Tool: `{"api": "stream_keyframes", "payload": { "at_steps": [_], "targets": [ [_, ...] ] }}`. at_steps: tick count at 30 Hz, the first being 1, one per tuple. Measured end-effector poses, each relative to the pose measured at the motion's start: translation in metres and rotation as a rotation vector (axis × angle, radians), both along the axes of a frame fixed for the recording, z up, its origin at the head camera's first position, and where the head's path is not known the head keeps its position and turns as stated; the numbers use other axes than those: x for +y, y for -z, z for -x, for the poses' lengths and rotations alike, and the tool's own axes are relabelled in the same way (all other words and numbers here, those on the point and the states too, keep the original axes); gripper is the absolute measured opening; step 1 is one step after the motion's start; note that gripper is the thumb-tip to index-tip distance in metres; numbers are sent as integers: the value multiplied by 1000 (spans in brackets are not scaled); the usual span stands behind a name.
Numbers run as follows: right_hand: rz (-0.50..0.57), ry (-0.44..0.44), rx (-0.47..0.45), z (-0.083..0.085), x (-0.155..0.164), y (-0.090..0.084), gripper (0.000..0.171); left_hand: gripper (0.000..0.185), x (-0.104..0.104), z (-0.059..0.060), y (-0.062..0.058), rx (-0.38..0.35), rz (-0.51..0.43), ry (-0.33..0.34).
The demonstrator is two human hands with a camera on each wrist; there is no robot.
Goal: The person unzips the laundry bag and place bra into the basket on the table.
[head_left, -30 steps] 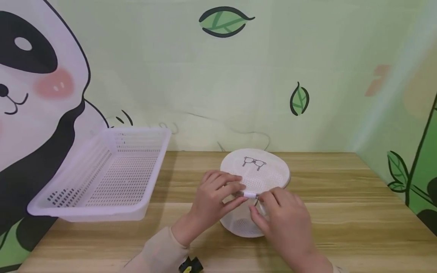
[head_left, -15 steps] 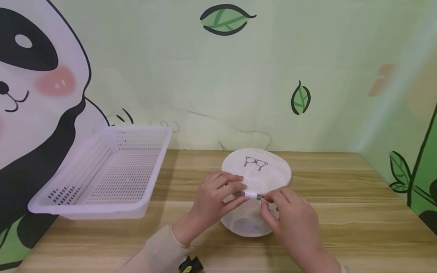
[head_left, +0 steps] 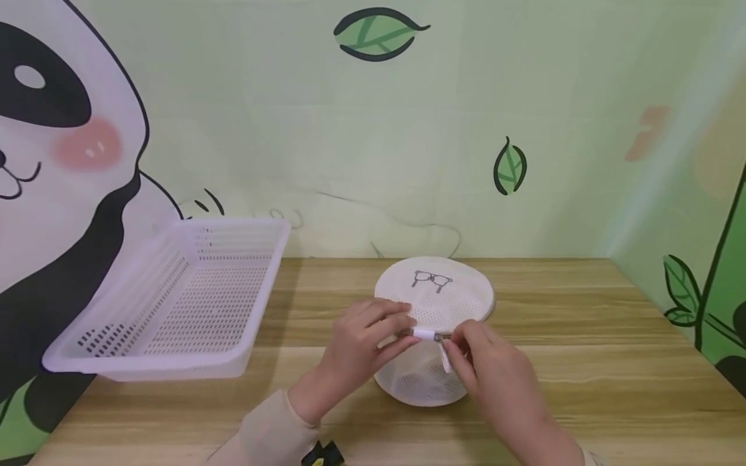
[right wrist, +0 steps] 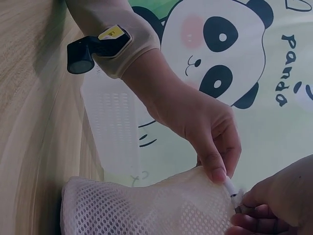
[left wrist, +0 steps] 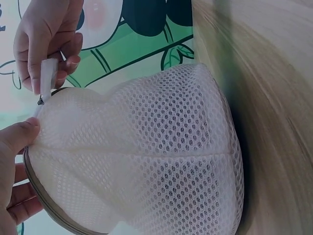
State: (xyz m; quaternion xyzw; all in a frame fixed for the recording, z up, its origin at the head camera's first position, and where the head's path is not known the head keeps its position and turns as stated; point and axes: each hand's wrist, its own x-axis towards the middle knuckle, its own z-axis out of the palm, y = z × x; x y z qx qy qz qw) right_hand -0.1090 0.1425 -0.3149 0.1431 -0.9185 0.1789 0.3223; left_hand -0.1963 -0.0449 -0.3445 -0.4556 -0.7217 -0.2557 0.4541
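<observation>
A white mesh laundry bag [head_left: 466, 303] stands upright on the table, with a glasses drawing [head_left: 432, 279] on its round top. A zipper [left wrist: 56, 209] runs round the rim of that top. My left hand [head_left: 364, 336] pinches the rim beside a short white sleeve [head_left: 424, 334] on the zipper's line, thumb below and fingers above. Just right of it, my right hand [head_left: 501, 369] pinches the zipper's slider end. A white pull tab [left wrist: 48, 78] shows at the right fingers in the left wrist view. Fingers hide most of the slider.
A white perforated plastic basket [head_left: 247, 362] stands at the left of the wooden table [head_left: 559, 304]. Behind is a wall [head_left: 326, 129] with leaf and panda pictures. A black device [right wrist: 93, 51] is strapped to the left sleeve.
My right hand has shifted slightly right along the rim, away from the left hand. The white pull tab now hangs visible below its fingers. The left hand keeps its hold.
</observation>
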Motion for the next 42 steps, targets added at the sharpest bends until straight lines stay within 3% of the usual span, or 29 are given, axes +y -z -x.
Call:
{"api": "stream_keyframes", "payload": {
  "at_steps": [4,8,17,20,28,35,42],
  "targets": [
    [16,-12,-62,1,0,-1,16,17,0,-1,-1,16,4,-4],
    [13,-42,-52,3,0,-2,16,19,0,-2,-2,31,8,-11],
    [81,-71,-153,3,-5,-3,11,24,4,-3,1,71,44,34],
    [90,-71,-129,2,-6,-2,11,22,5,-3,1,85,43,29],
    [45,-82,38,3,-7,2,19,15,7,-5,2,140,28,7],
    [38,-76,102,5,-8,7,26,11,9,-6,2,206,12,-3],
    [53,-80,128,7,-8,9,27,11,9,-7,2,213,17,-5]
  ]
}}
